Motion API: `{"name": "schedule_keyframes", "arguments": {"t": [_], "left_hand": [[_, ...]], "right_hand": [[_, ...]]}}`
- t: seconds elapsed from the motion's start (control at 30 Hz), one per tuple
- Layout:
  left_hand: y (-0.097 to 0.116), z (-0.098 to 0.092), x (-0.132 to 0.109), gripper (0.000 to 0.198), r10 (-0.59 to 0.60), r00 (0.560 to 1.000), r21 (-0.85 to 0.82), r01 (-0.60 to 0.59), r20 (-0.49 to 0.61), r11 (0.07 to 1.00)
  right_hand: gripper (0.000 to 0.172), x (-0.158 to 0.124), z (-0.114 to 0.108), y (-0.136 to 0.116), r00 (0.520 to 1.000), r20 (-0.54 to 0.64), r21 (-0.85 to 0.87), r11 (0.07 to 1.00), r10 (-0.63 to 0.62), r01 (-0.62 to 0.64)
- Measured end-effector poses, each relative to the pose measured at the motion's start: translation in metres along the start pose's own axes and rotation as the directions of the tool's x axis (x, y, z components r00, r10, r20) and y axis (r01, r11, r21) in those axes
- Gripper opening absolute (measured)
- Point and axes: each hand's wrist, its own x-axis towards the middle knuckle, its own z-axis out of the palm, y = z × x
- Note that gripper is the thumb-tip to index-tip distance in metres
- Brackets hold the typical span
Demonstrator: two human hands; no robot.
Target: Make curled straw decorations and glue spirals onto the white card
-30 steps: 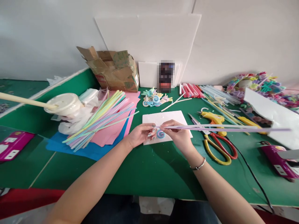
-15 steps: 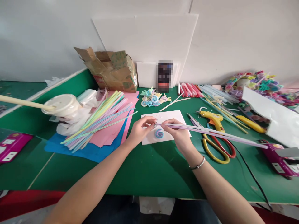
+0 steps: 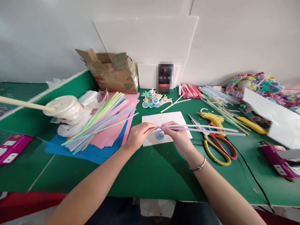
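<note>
My left hand [image 3: 141, 133] and my right hand [image 3: 177, 135] meet fingertip to fingertip above a white foam board [image 3: 152, 118]. Between them they pinch the near ends of a few pipe cleaners [image 3: 211, 129], whitish and lilac, whose long free ends stretch out to the right over the scissors [image 3: 217, 147]. The very tips are hidden in my fingers. Just below my hands a blue and lilac spiral [image 3: 160, 134] lies on the board.
Loose pastel pipe cleaners [image 3: 100, 122] lie at left on pink and blue sheets. A yellow glue gun [image 3: 213, 120] and a yellow-handled cutter [image 3: 254, 125] lie at right. Small finished pieces [image 3: 154, 99] are piled behind the board; a cardboard box [image 3: 112, 75] stands at the back left.
The free ends of the pipe cleaners have swung and drawn in from the far right, and now spread apart. My left fingers have closed in against the right ones.
</note>
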Motion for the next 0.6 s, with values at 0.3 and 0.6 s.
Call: {"name": "schedule_keyframes", "arguments": {"t": [0.3,0.6], "left_hand": [[-0.0010,0.0001,-0.0010,0.012,-0.059,0.994,-0.006,0.060,0.090,0.998],[-0.0031,-0.0019,-0.0005,0.011,-0.071,0.994,-0.028,0.073,0.079,0.997]], "right_hand": [[0.015,0.0005,-0.0001,-0.0063,0.999,-0.034,0.030,1.000,0.005,-0.004],[0.015,-0.0005,0.0014,-0.0071,0.998,-0.042,0.060,0.998,0.037,-0.035]]}}
